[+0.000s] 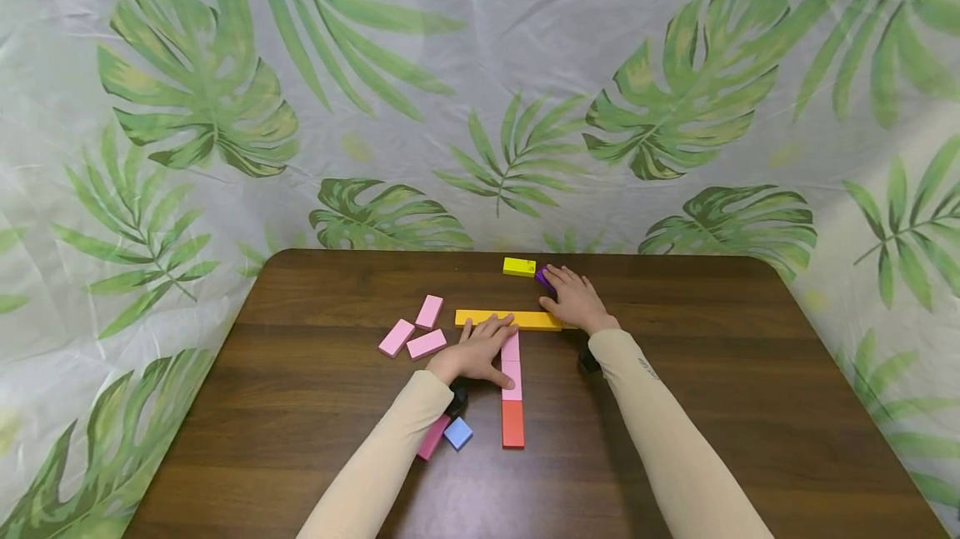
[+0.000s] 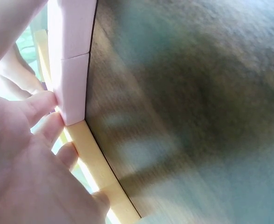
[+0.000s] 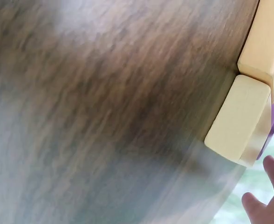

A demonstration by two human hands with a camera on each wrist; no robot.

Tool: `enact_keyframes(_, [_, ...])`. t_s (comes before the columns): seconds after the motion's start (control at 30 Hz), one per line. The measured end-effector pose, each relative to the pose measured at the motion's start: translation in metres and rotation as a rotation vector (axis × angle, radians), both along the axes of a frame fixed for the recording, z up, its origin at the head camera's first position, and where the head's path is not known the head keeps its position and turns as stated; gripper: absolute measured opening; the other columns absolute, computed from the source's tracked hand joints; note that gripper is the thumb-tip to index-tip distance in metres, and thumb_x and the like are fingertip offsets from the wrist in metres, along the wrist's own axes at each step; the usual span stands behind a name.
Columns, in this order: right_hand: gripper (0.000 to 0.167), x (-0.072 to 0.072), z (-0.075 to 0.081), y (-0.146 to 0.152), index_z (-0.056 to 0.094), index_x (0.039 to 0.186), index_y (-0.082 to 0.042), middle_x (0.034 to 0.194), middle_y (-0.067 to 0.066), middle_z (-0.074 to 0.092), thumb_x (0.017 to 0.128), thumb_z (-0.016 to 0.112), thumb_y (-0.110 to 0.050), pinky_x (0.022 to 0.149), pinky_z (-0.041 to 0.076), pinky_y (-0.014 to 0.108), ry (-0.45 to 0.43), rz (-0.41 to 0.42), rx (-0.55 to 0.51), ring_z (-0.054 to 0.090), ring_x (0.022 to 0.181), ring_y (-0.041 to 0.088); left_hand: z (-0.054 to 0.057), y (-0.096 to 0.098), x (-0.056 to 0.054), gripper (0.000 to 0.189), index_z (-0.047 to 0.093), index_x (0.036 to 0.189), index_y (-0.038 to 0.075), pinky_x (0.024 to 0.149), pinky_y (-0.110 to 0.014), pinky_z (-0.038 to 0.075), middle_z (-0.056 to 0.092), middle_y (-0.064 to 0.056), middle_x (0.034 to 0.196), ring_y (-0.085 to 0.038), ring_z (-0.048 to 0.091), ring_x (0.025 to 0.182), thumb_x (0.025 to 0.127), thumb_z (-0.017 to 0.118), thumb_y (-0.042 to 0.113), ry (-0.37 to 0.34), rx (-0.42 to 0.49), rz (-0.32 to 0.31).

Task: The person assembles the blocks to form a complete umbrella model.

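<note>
An orange-yellow row of blocks (image 1: 536, 321) runs across the table, and a column of pink blocks (image 1: 512, 374) meets it, with a red block (image 1: 513, 425) at the near end. My left hand (image 1: 480, 350) lies over the column, fingers spread; in the left wrist view its fingertips (image 2: 47, 99) are right at the junction of pink and yellow. Farther back, my right hand (image 1: 577, 301) reaches with extended fingers to a purple block (image 1: 545, 279), partly covering it. The right wrist view shows a pale yellow block (image 3: 237, 116) at the row's right end.
Three loose pink blocks (image 1: 427, 344) lie left of the row. A blue block (image 1: 458, 434) and a magenta block (image 1: 432, 439) sit by the left forearm. A bright yellow block (image 1: 519, 267) is near the table's back edge, before a leaf-patterned cloth (image 1: 525, 64).
</note>
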State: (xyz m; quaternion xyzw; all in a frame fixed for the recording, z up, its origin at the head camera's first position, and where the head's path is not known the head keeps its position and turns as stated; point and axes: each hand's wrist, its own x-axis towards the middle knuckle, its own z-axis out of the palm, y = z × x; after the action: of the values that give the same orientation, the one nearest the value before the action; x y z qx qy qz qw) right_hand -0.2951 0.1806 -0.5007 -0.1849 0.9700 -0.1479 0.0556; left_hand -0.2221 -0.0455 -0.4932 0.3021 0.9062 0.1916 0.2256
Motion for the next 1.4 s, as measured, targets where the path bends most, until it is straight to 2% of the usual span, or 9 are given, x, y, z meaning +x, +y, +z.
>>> enact_keyframes(0.6, [0.061, 0.002, 0.003, 0.001, 0.034, 0.147, -0.001, 0.153, 0.018, 0.028, 0.097, 0.055, -0.028, 0.107, 0.017, 0.062, 0.019, 0.060, -0.049, 0.022, 0.139, 0.040, 0.001, -0.001, -0.001, 0.092, 0.024, 0.152, 0.011, 0.111, -0.054, -0.003, 0.009, -0.004, 0.160, -0.026, 0.003, 0.145, 0.082, 0.073, 0.043, 0.001, -0.015, 0.003])
enact_keyframes(0.93, [0.059, -0.003, 0.002, -0.013, 0.033, 0.149, -0.004, 0.154, 0.013, 0.027, 0.099, 0.050, -0.031, 0.110, 0.012, 0.059, -0.021, 0.106, 0.060, 0.017, 0.142, 0.035, 0.001, 0.000, -0.001, 0.091, 0.025, 0.152, 0.009, 0.111, -0.056, -0.002, 0.011, -0.006, 0.159, -0.027, 0.004, 0.145, 0.082, 0.073, 0.043, -0.004, -0.004, -0.001])
enact_keyframes(1.2, [0.059, -0.001, 0.004, -0.012, 0.037, 0.147, -0.005, 0.152, 0.012, 0.032, 0.098, 0.048, -0.037, 0.109, 0.011, 0.060, -0.021, 0.131, -0.003, 0.017, 0.142, 0.033, 0.000, 0.000, -0.001, 0.091, 0.025, 0.152, 0.010, 0.111, -0.056, -0.003, 0.011, -0.005, 0.159, -0.026, 0.004, 0.145, 0.082, 0.073, 0.044, 0.002, -0.011, -0.004])
enact_keyframes(1.4, [0.060, 0.000, 0.001, -0.008, 0.032, 0.148, -0.003, 0.154, 0.015, 0.027, 0.098, 0.052, -0.028, 0.109, 0.012, 0.060, -0.014, 0.088, -0.048, 0.018, 0.142, 0.036, -0.001, 0.001, -0.001, 0.091, 0.024, 0.152, 0.012, 0.111, -0.055, -0.003, 0.010, -0.004, 0.160, -0.026, 0.003, 0.145, 0.082, 0.073, 0.044, 0.003, -0.018, -0.003])
